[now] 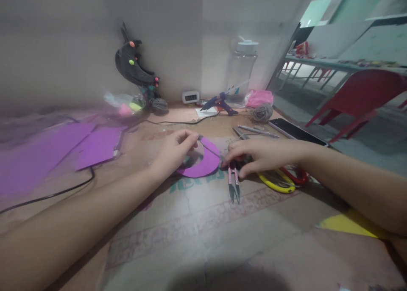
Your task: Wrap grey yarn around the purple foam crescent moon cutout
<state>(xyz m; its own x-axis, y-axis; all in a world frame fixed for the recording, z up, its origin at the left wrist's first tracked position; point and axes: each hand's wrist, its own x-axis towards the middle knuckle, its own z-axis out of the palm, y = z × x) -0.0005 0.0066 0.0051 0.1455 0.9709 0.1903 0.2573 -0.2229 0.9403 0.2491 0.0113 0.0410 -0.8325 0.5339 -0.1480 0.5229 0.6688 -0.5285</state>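
Note:
My left hand [176,148] pinches the top edge of a purple foam crescent [203,164], which lies over a shiny disc on the cardboard-covered table [222,240]. A thin strand runs from that pinch across the crescent to my right hand [254,154]. My right hand rests palm down beside the crescent, fingertips closed at the strand's end. Pink thread snips [233,185] lie just under my right fingers, blades pointing toward me. Yellow-handled scissors [276,181] and red-handled scissors [295,176] sit under my right wrist.
Purple foam sheets [63,149] lie at left with a black cable [47,195]. At the back stand a black foam crescent figure [135,68], a small clock [190,97], a blue glue gun [219,102], a water jug [242,68], a twine ball [262,112]. A phone [295,131] lies right; red chair [362,96] beyond.

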